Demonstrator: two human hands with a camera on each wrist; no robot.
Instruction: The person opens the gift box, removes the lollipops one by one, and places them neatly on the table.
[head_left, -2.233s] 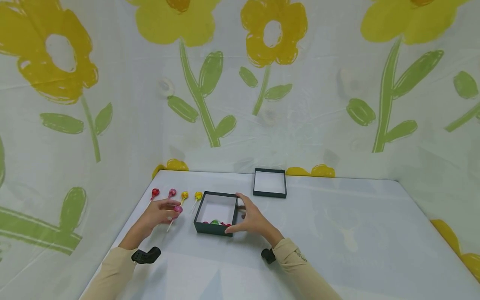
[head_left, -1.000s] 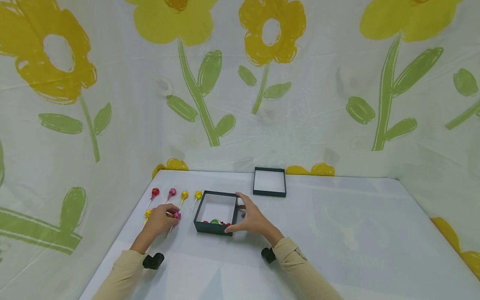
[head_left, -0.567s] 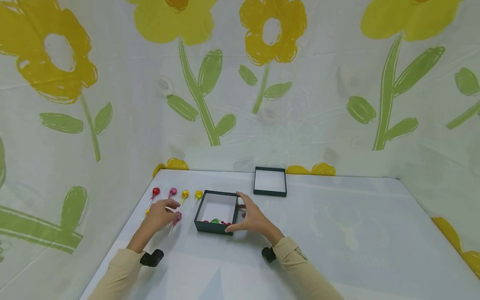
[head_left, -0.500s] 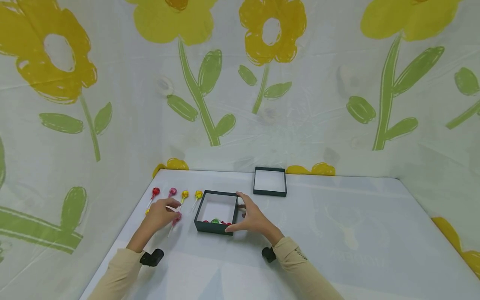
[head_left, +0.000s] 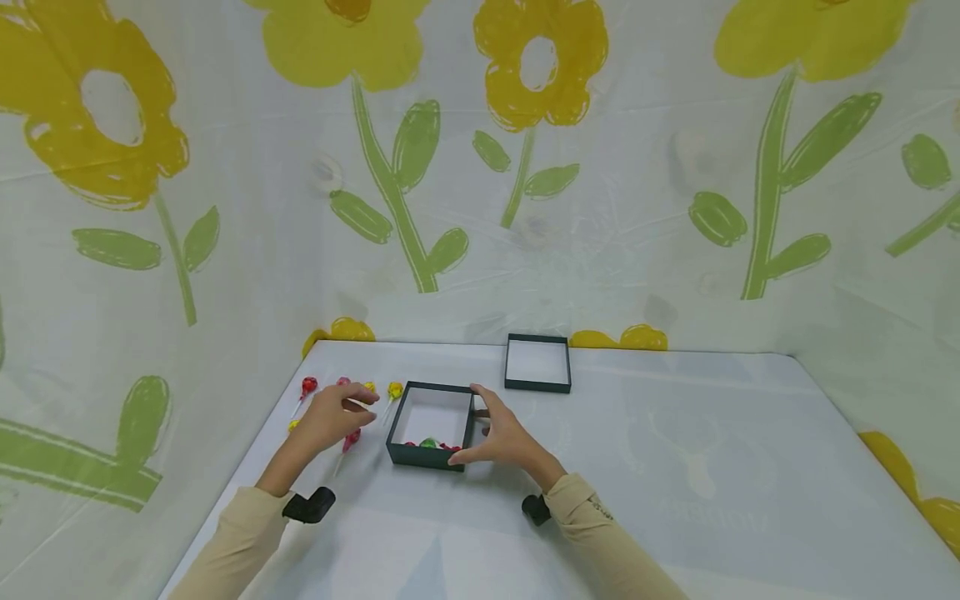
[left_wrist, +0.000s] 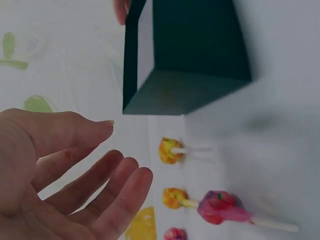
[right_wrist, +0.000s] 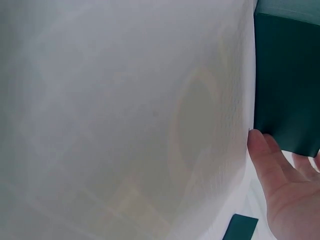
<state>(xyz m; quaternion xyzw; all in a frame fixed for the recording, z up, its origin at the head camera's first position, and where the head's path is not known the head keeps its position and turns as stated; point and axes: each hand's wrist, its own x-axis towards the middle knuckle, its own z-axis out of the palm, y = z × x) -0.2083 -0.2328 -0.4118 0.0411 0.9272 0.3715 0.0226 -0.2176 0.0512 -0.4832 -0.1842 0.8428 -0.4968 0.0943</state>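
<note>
My left hand (head_left: 333, 414) hovers over the lollipops left of the box, fingers loosely bent and holding nothing. Just below it a pink lollipop (head_left: 351, 438) lies on the table, its stick towards me; the left wrist view shows this pink lollipop (left_wrist: 220, 207) away from the fingers. My right hand (head_left: 510, 433) grips the right side of a dark green open box (head_left: 427, 457), thumb at the near corner and fingers farther back. Inside, along the near wall, are several wrapped sweets, one a green sweet (head_left: 429, 443). In the right wrist view the thumb presses the box wall (right_wrist: 285, 85).
Behind the left hand lie a red lollipop (head_left: 308, 385), a yellow lollipop (head_left: 395, 389) and others partly hidden by it. A shallow dark-rimmed lid (head_left: 537, 387) rests at the back of the white table (head_left: 637, 467). A flower-printed curtain (head_left: 600, 250) surrounds the table.
My left hand held the pink lollipop, set it on the table and let go. It has since risen and shifted right, towards the box. My right hand stays at the box.
</note>
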